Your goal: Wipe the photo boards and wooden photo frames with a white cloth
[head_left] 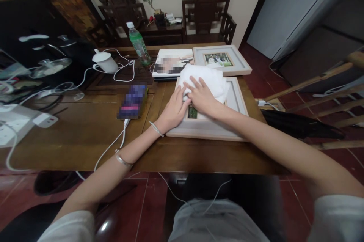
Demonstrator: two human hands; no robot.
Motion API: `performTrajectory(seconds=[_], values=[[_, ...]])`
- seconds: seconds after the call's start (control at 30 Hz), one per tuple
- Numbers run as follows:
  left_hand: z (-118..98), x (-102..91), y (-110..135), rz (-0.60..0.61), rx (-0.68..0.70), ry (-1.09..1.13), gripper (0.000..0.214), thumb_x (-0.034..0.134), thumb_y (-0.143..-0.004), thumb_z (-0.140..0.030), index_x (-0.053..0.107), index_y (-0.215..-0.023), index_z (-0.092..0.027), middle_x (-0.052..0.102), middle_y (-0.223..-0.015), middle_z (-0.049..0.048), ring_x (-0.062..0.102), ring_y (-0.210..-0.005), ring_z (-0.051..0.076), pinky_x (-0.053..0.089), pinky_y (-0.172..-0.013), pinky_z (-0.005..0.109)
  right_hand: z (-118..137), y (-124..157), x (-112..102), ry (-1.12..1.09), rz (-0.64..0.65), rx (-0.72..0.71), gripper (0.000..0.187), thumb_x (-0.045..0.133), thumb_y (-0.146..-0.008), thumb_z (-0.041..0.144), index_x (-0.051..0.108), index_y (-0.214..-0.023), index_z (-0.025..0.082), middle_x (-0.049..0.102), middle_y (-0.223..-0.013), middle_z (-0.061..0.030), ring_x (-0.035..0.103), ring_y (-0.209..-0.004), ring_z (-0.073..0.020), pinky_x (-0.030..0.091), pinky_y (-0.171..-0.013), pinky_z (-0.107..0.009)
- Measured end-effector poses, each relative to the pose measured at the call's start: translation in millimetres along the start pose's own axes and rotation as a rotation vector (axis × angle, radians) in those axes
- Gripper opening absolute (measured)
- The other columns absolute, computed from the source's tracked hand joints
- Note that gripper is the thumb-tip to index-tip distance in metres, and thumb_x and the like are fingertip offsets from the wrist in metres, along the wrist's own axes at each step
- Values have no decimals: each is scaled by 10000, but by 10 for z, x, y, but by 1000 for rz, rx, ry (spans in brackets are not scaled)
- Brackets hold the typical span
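A folded white cloth [210, 79] lies over the upper part of a light wooden picture frame [204, 132] on the table. My right hand [202, 97] rests flat on the cloth with its fingers spread. Beside it, my left hand [175, 108] touches the cloth's left edge, fingers stretched and thumb apart. Part of a dark green picture [192, 112] shows below my hands, while the cloth and right hand hide the rest. Behind the cloth lies a second picture frame [236, 59] with a photo in it.
A white photo panel [162, 54] lies behind on the left, near a green-labelled bottle [139, 46]. Left of my hands is a phone [132, 101] on a white cable. Farther left are a lidded white cup [105, 62] and a power strip [14, 124].
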State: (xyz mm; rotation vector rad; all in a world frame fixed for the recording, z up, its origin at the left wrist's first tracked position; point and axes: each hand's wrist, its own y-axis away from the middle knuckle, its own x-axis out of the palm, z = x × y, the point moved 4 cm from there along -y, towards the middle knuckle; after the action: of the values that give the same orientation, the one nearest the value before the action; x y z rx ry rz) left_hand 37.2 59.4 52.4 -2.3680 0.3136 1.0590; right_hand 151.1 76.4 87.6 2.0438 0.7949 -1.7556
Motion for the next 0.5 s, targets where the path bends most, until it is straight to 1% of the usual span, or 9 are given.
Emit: performTrajectory(seconds=[0.1, 0.2, 0.27, 0.33, 0.43, 0.5], values=[[30, 20, 4, 27, 37, -48, 571, 323, -987, -416, 245, -1448, -88, 274, -1531, 215, 214, -1444, 292, 216, -1172, 485, -165, -130, 37, 74, -9, 49, 366, 391, -928, 190, 671, -1163, 161, 380, -1515, -43, 155, -1441, -335, 144, -1158, -537], [93, 30, 5, 17, 74, -66, 518, 336, -968, -282, 262, -1436, -71, 304, -1514, 214, 236, -1436, 292, 211, -1180, 481, -342, -105, 38, 131, 7, 85, 374, 396, -902, 139, 679, -1148, 162, 422, -1489, -49, 179, -1436, -331, 139, -1148, -562], [140, 38, 7, 13, 98, -61, 535, 352, -915, -163, 268, -1434, -61, 309, -1510, 214, 241, -1434, 290, 208, -1185, 476, -493, 14, 18, 166, 26, 99, 375, 414, -869, 104, 692, -1116, 145, 457, -1462, -69, 217, -1422, -342, 150, -1133, -583], [175, 51, 13, 15, 117, -43, 610, 376, -839, -76, 266, -1439, -72, 311, -1511, 203, 241, -1433, 289, 204, -1188, 487, -678, 196, -10, 212, 57, 128, 387, 414, -841, 71, 696, -1101, 123, 511, -1413, -93, 274, -1397, -345, 182, -1114, -586], [196, 70, 26, 2, 112, -11, 696, 388, -769, -18, 259, -1448, -104, 307, -1516, 182, 230, -1436, 291, 197, -1187, 514, -939, 522, -68, 286, 88, 208, 403, 396, -830, 45, 688, -1103, 96, 603, -1298, -132, 362, -1344, -342, 246, -1074, -565], [191, 80, 37, -17, 93, -7, 706, 380, -757, -1, 260, -1446, -100, 306, -1514, 184, 226, -1437, 290, 201, -1186, 514, -996, 740, -108, 314, 99, 218, 390, 395, -820, 34, 709, -1042, 98, 600, -1299, -146, 404, -1310, -342, 295, -1040, -545]])
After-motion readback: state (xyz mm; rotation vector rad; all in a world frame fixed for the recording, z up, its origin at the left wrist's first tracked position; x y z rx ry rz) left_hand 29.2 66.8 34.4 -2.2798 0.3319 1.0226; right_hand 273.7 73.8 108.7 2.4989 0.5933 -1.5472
